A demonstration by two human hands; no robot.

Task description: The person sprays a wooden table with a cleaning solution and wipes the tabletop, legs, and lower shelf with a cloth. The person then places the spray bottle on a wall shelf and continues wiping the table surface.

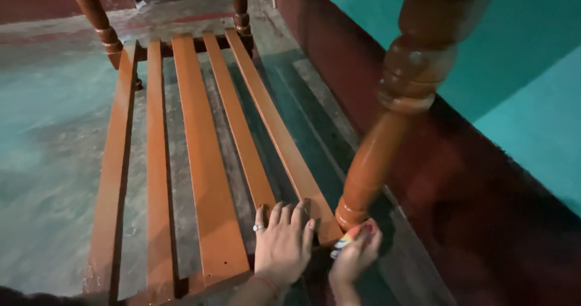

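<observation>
Resting left hand [282, 240] on slats [206, 148]

Left hand [282, 245] wears 1 silver ring and a thin red wrist thread.

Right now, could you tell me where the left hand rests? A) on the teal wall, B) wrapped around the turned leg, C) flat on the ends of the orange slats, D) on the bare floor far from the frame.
C: the left hand lies palm down, fingers spread, on the near ends of the slats, while the right hand holds a small colourful thing at the base of the leg.
</observation>
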